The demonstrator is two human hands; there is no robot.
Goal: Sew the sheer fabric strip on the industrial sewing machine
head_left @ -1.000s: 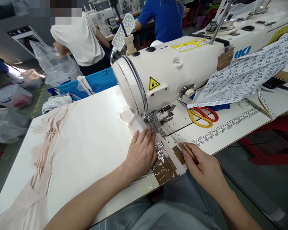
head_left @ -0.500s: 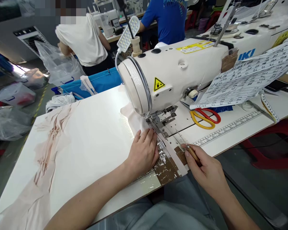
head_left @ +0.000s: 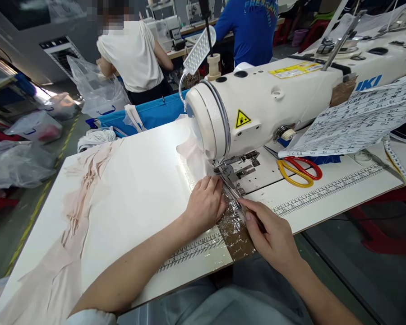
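Note:
A white sewing machine stands over the table, with a pale pink fabric piece lying under its needle area. My left hand rests on the fabric's near edge beside the presser foot, fingers curled together; what lies beneath them is hidden. My right hand is closed around the wooden-handled awl, whose handle is mostly covered by the fingers. Its thin metal shaft points toward the needle area. The fabric strip's near end is at my right fingertips. Brown tape covers the table edge between my hands.
Scissors with red and yellow handles lie right of the needle area, near a printed paper sheet and a measuring tape. Gathered pink fabric lies on the left. Beyond the blue cloth bin, two people sit.
My right hand has moved left toward my left hand, bringing the awl to the needle area. The strip's near end no longer hangs across the brown tape. The camera view has shifted left.

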